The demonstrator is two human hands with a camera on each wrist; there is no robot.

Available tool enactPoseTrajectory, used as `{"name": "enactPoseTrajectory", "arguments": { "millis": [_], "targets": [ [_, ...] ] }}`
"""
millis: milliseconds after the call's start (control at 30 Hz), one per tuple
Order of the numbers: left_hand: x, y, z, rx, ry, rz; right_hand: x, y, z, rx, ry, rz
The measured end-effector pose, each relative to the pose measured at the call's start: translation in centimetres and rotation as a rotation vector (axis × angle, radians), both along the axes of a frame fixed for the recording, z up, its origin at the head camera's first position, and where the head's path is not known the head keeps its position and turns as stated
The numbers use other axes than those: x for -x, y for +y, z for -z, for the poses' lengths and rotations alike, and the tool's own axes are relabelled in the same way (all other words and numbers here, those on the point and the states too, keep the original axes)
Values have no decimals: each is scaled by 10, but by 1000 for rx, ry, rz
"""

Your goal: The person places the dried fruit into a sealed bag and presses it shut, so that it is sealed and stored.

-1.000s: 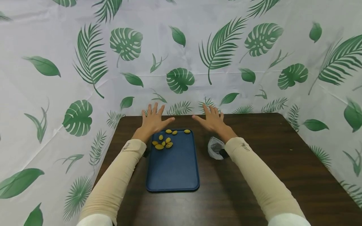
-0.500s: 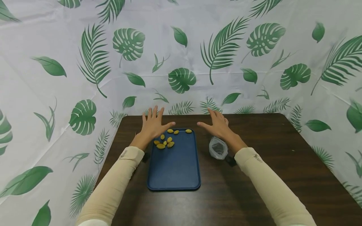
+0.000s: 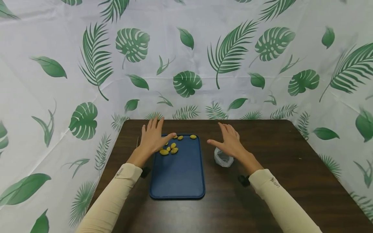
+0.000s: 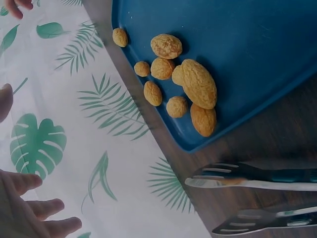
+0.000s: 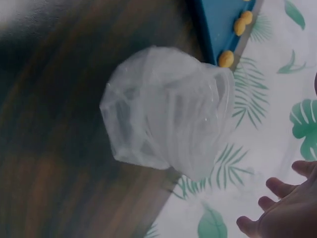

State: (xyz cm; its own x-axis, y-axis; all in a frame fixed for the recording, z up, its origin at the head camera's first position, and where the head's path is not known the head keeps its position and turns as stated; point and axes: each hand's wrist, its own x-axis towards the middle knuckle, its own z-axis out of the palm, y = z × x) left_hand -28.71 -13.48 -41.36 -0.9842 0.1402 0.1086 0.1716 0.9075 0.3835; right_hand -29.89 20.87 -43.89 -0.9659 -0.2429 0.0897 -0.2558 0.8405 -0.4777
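Note:
My left hand, fingers straight and spread, hovers over the far left corner of a blue tray and holds nothing. Several small, oval, wrinkled yellow-brown pieces lie at the tray's far end, some partly hidden by that hand in the head view. Over the table to the right of the tray, my right hand is held out with its fingers extended and the thumb apart. Just below it stands a clear plastic bag with an open mouth, seemingly lining a round container that I cannot make out.
Beside the tray's left edge, the left wrist view has two slotted metal utensil heads on the dark wooden table; whether they are joined cannot be told. A white leaf-print sheet hangs behind the table.
Both hands have drawn back toward me from the far table edge. The right hand has also shifted right, and the left slightly left. Tray, pieces and bag stay in place.

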Motion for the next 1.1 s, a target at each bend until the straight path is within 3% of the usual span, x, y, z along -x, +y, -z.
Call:
{"name": "enactPoseTrajectory", "arguments": {
  "millis": [500,867,1100],
  "targets": [
    [-21,-25,14,-77,30,-50,-25,18,22,38,-31,24],
    [-35,-46,42,-121,22,-112,-43,27,39,47,-23,15],
    [-39,-58,59,-122,-35,-161,-47,29,53,63,-22,35]
  ]
}}
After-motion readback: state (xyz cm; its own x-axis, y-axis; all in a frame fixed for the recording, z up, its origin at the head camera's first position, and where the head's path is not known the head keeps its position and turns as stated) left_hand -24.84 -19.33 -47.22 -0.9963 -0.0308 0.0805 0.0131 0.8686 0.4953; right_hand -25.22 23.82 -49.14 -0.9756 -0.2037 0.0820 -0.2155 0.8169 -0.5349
